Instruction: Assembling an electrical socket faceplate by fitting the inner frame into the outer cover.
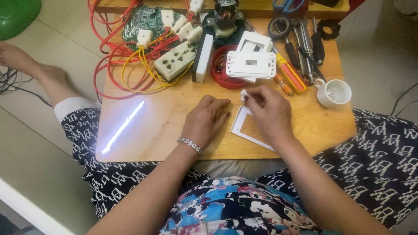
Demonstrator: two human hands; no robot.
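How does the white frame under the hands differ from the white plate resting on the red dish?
The white frame lies flat on the wooden table, partly covered by the right hand; the white plate sits raised on the red dish, untouched. The frame is a thin border around one large opening showing the wood; the plate is mostly solid with a small central window. The left hand rests beside the frame. Both are white and rectangular.

red wires (pixel 114 48), white cup (pixel 334 92), green circuit board (pixel 148 19)

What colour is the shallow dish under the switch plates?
Red: the dish shows beneath the white switch plates, clearest in the head view.
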